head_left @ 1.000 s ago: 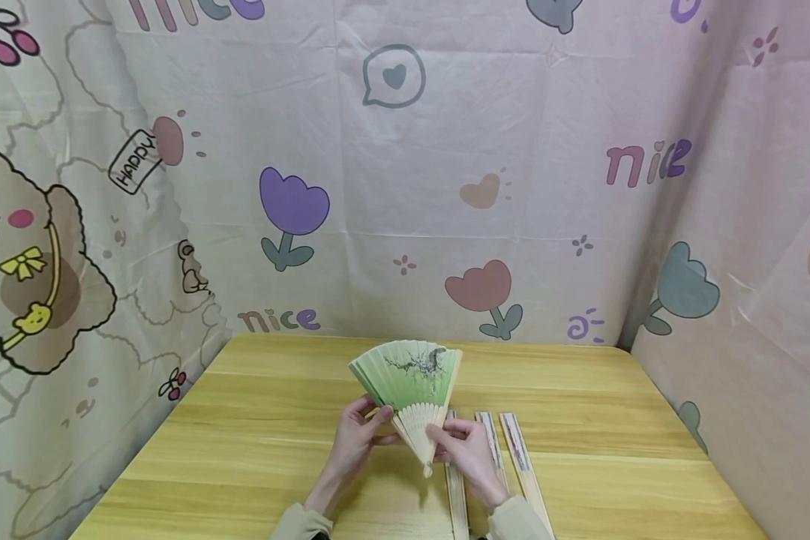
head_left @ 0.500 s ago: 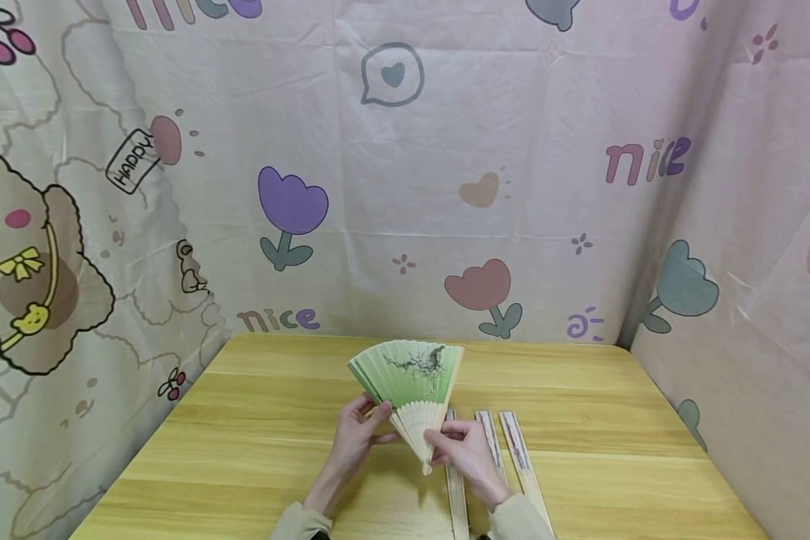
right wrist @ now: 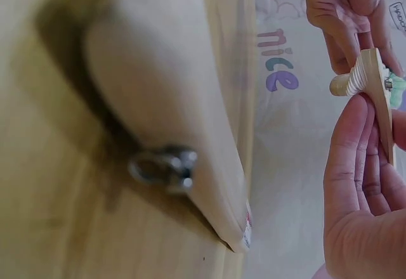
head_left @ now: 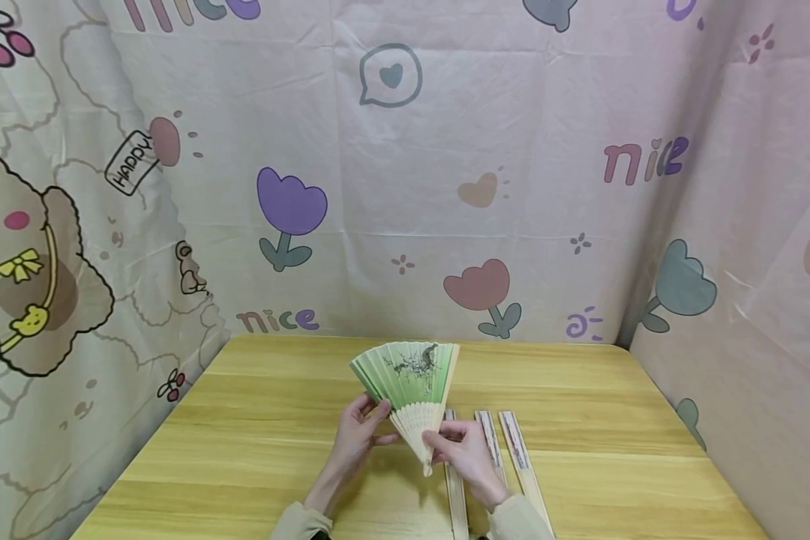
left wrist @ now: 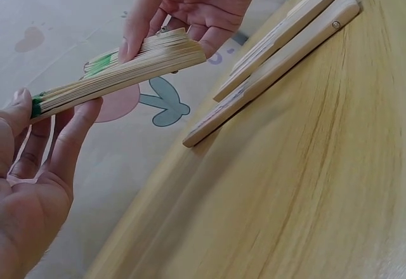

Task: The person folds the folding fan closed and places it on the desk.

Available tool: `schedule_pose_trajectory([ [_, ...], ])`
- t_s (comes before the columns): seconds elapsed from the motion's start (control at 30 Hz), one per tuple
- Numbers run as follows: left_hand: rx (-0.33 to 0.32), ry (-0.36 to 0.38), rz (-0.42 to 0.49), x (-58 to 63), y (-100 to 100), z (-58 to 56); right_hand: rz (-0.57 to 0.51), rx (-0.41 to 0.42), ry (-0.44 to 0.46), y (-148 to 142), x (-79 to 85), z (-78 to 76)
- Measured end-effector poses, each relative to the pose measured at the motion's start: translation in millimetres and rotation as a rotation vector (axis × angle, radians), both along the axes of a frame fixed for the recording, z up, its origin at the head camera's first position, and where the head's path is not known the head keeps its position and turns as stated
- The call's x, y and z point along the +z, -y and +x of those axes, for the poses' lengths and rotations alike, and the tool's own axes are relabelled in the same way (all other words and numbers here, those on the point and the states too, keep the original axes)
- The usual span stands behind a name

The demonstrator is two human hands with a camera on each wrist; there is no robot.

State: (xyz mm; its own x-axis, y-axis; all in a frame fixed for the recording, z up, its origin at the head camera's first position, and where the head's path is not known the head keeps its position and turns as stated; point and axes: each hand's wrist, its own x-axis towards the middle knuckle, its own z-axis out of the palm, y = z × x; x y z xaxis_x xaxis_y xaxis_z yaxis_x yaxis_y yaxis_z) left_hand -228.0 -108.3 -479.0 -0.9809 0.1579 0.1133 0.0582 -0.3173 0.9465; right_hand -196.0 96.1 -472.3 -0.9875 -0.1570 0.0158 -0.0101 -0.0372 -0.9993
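Note:
A green folding fan (head_left: 405, 379) with a dark branch print and pale ribs is partly spread above the table. At its left edge, my left hand (head_left: 356, 436) pinches the ribs between thumb and fingers. My right hand (head_left: 469, 456) pinches the lower ribs near the pivot, thumb on the front. In the left wrist view the stacked ribs (left wrist: 120, 82) run edge-on between both hands. Three folded fans lie on the table by my right hand: the left one (head_left: 456, 499), the middle one (head_left: 487, 431) and the right one (head_left: 523, 457).
The wooden table (head_left: 263, 420) ends at a printed cloth backdrop (head_left: 391, 165), with cloth at both sides too. Close to the right wrist camera lies a folded fan's pivot end with a metal ring (right wrist: 166, 168).
The fan's right edge has shifted slightly left and its spread looks a little narrower. Both hands keep their grip in nearly the same places.

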Motion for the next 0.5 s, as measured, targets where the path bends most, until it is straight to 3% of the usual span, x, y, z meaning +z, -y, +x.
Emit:
schedule_pose_trajectory([
  [0.5, 0.015, 0.029, 0.007, -0.8, -0.2, -0.2, 0.021, 0.034, -0.003, 0.5, 0.8, 1.0],
])
